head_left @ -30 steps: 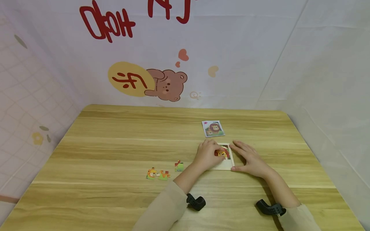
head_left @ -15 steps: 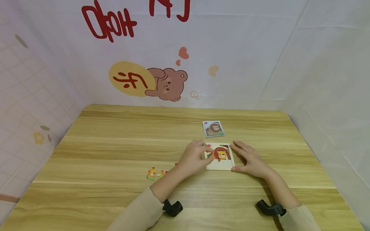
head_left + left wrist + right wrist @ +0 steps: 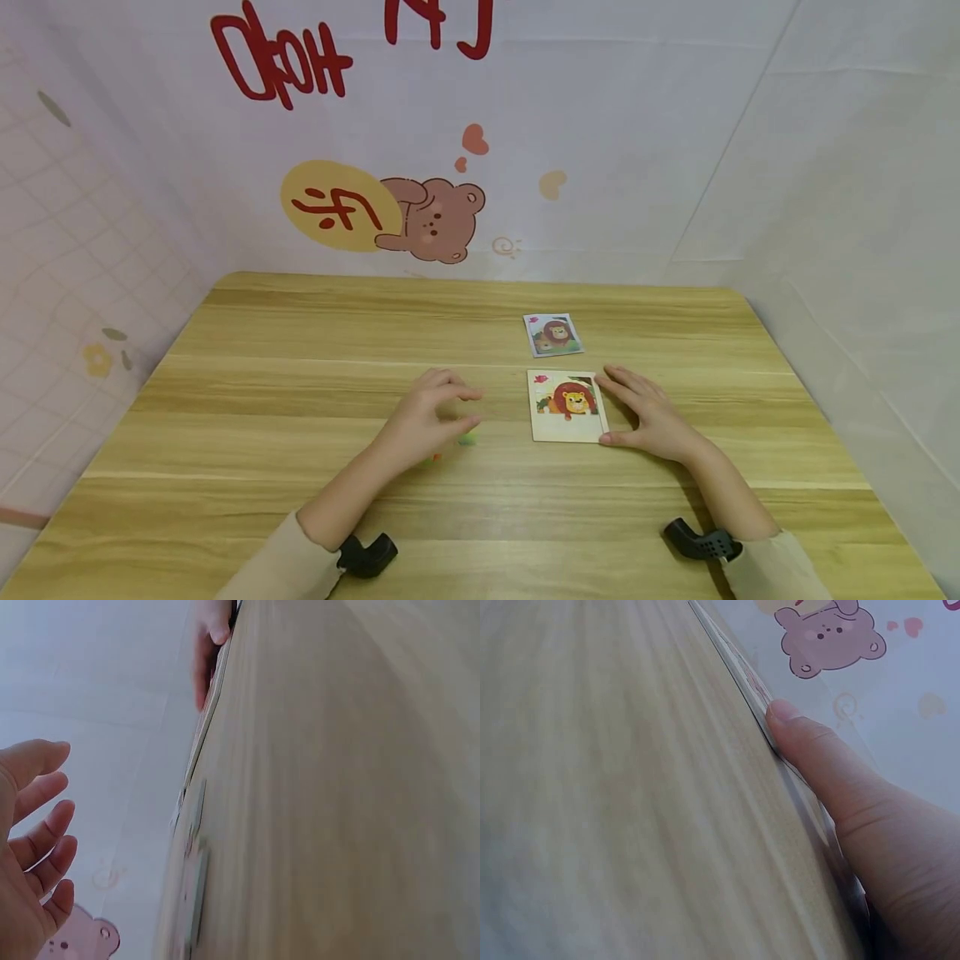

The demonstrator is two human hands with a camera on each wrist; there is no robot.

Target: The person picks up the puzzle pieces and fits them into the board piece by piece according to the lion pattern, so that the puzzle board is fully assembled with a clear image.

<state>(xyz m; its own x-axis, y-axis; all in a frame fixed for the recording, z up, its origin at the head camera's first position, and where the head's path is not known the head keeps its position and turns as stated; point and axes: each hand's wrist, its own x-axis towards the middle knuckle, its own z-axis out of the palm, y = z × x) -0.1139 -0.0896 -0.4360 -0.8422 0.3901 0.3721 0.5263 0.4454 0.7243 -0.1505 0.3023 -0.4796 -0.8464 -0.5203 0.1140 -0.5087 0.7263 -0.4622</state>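
A square puzzle board lies on the table with lion pieces filling its upper part; its lower part is bare. My right hand rests along the board's right side, fingertips at the upper corner and thumb touching the lower one. My left hand is over the loose puzzle pieces to the left, fingers loosely bent and thumb apart, holding nothing. A green piece shows beyond its thumb; the hand and forearm hide most of the others. In the left wrist view, loose pieces appear edge-on.
Behind the board lies a picture card with a lion drawing. A wood-grain table carries everything. A white cloth with a printed bear stands behind it, and pale walls flank both sides.
My left hand has withdrawn from the board and moved left over the loose pieces, uncovering the lion picture. My right hand has stayed at the board's side.
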